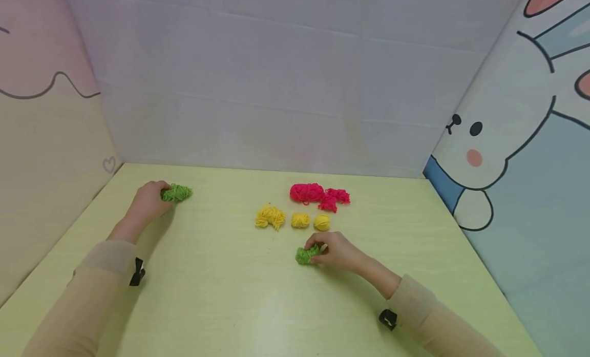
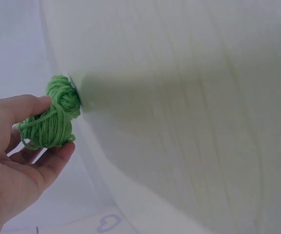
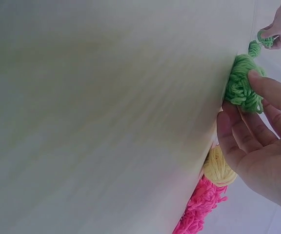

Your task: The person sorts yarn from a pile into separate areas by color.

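At the far left of the table, my left hand [image 1: 149, 199] pinches a green yarn ball [image 2: 45, 127] between thumb and fingers. Touching it is a second green yarn clump [image 2: 65, 95], resting on the tabletop. Near the middle, my right hand [image 1: 338, 252] grips another green yarn ball [image 1: 306, 255], its thumb [image 3: 257, 80] on one side and fingers on the other. This ball touches the table. Just beyond it lie a yellow yarn ball [image 1: 321, 223], a yellow yarn bundle [image 1: 300, 220] and a looser yellow yarn clump [image 1: 270, 217].
Behind the yellow yarn sit a long pink yarn bundle [image 1: 307, 193] and smaller pink yarn clumps [image 1: 328, 202]. The pale yellow table [image 1: 207, 295] meets a white wall sheet [image 1: 276, 90] at its back edge. Printed side panels [image 1: 530, 193] border it left and right.
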`<state>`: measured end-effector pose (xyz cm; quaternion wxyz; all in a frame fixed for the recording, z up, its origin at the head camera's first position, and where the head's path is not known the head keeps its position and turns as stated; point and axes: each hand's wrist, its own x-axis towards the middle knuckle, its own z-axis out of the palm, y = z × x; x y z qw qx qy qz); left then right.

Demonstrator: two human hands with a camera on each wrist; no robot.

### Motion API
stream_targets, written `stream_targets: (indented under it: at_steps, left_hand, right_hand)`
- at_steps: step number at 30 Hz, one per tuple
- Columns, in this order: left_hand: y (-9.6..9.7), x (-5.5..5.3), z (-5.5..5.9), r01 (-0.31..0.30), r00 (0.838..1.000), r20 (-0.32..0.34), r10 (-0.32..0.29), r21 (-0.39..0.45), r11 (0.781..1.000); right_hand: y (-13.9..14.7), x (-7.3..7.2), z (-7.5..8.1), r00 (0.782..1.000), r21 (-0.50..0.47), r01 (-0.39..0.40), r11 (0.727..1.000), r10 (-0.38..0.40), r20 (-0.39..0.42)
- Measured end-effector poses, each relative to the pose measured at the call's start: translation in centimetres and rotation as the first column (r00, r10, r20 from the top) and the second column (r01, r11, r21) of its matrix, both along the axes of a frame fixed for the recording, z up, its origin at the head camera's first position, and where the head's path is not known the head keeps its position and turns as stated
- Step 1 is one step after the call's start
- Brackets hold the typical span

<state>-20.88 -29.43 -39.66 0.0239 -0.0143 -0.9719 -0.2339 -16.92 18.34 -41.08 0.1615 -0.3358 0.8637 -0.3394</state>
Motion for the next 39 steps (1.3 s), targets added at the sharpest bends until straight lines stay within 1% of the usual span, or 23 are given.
stream_targets:
  at_steps: [4, 7, 12, 15, 19, 23, 29, 32, 39]
  left_hand:
    - [0.4, 0.1, 0.5, 0.001, 1.000, -0.019, -0.001, -0.001, 1.000]
    - [1.1, 0.4, 1.1, -0.001, 0.999, -0.035, 0.001, 0.005, 1.000]
    - [2.4, 1.1, 1.9, -0.011, 0.999, -0.033, 0.013, 0.036, 0.999]
    - [3.1, 1.4, 2.1, -0.017, 0.999, -0.040, 0.019, 0.054, 0.998]
    - [3.7, 1.9, 2.4, -0.012, 0.998, -0.068, 0.017, 0.067, 0.998]
    - [4.7, 2.6, 2.8, 0.008, 0.995, -0.101, 0.000, 0.077, 0.997]
    - [6.8, 3.7, 3.5, 0.035, 0.993, -0.114, -0.022, 0.114, 0.993]
    - [7.8, 4.1, 3.9, 0.053, 0.991, -0.129, -0.037, 0.120, 0.991]
    - [9.7, 4.8, 4.4, 0.108, 0.977, -0.198, -0.080, 0.135, 0.985]
  right_hand:
    - [-0.1, 0.1, 0.0, 1.000, 0.002, 0.002, 1.000, -0.002, 0.002]
    - [-0.1, 0.1, 0.1, 1.000, 0.003, 0.007, 1.000, -0.007, 0.008]
    - [-0.1, 0.1, 0.1, 1.000, 0.003, 0.014, 1.000, -0.014, 0.011]
    - [-0.1, 0.1, 0.0, 1.000, 0.002, 0.014, 1.000, -0.014, 0.010]
    - [0.0, 0.0, -0.1, 1.000, 0.004, 0.014, 1.000, -0.014, 0.009]
    - [0.0, 0.0, -0.2, 1.000, 0.008, 0.015, 1.000, -0.015, 0.005]
    - [-0.1, 0.1, -0.2, 1.000, 0.009, 0.017, 1.000, -0.017, 0.000]
    - [-0.1, 0.2, -0.2, 1.000, 0.008, 0.016, 1.000, -0.016, 0.000]
    - [0.0, 0.0, -0.4, 1.000, 0.006, 0.012, 1.000, -0.012, -0.007]
